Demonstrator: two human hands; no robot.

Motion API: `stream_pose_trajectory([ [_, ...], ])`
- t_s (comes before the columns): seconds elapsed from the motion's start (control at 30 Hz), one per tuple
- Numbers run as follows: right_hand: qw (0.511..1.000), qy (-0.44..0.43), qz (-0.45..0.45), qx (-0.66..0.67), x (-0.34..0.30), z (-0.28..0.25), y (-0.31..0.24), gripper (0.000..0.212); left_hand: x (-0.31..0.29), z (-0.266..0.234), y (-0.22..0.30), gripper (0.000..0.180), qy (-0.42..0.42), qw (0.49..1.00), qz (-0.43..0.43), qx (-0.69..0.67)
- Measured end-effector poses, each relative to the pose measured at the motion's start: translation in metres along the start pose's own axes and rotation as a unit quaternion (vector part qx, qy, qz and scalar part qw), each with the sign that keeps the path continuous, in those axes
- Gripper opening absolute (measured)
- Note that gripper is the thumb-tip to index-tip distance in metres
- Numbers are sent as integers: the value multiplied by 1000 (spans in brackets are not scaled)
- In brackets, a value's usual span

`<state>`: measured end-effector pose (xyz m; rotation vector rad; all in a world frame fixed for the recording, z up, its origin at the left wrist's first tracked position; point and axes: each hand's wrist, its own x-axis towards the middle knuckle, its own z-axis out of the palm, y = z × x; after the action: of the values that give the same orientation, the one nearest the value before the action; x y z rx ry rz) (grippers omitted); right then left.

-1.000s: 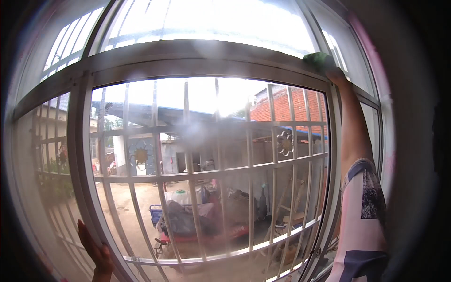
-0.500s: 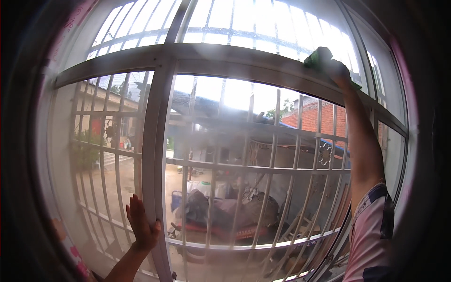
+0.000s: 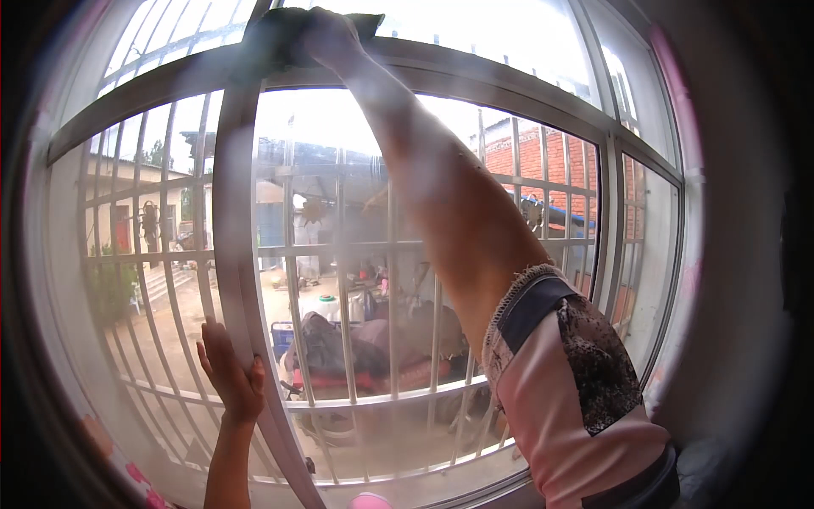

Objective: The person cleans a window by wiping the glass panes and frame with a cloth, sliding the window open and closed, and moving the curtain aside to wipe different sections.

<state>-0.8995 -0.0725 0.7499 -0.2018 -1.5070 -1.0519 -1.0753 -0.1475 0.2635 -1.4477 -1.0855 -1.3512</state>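
Note:
A dark green cloth (image 3: 284,38) is pressed against the upper rail of the window frame (image 3: 475,72), close to where the rail meets the upright post. My right hand (image 3: 332,41) grips it from the right, the arm stretched up across the pane. Glare and blur hide the finger detail there. Lower down, my left hand (image 3: 231,373) rests beside the white upright post (image 3: 237,254). Its fingers point upward, stretched out over the left pane, and the thumb lies against the post. Nothing is held in it.
Metal security bars (image 3: 393,318) stand outside the glass. Beyond them are a yard with covered heaps (image 3: 339,348), a brick wall (image 3: 543,148) and a pale building (image 3: 127,191). A pink rounded thing (image 3: 370,500) shows at the bottom edge.
My right hand has carried the cloth left along the upper rail, from its right end to the upright post. The view has shifted; my left hand stays by the post.

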Motion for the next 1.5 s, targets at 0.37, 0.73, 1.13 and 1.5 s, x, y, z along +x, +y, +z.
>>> stream_pose_trajectory([
  [0.37, 636, -16, 253, 729, -258, -120, -67, 22, -6, -14, -15, 64, 11, 997, -13, 74],
  [0.73, 623, -14, 514, 589, -420, -238, -100, 26, 0, 6, -9, 62, 67, 997, 20, 33],
  [1.13, 618, -90, 580, 523, -487, -267, -160, 33, -57, -56, 207, 33, -313, 540, -500, -601],
  [1.5, 571, -299, 538, 544, -496, -331, -244, 61, -98, -43, 213, 27, -287, 201, -681, -643],
])
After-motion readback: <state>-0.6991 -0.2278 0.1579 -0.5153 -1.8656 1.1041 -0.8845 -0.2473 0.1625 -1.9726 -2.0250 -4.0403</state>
